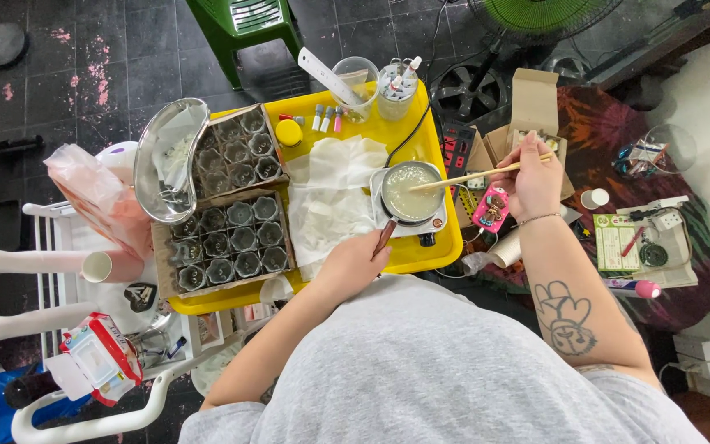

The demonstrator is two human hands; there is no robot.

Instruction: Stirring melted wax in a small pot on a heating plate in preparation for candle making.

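My right hand holds a wooden stick whose tip dips into the pale liquid of a small metal pot. The pot sits on a small white hot plate on a yellow tray. My left hand grips the pot's brown handle at the tray's near edge. White crumpled paper lies beside the pot.
Two cardboard trays of small glass jars fill the tray's left side, with a metal kidney dish beyond. Small bottles, a ruler and plastic cups stand at the far edge. A power strip, open boxes, a fan and a green chair surround.
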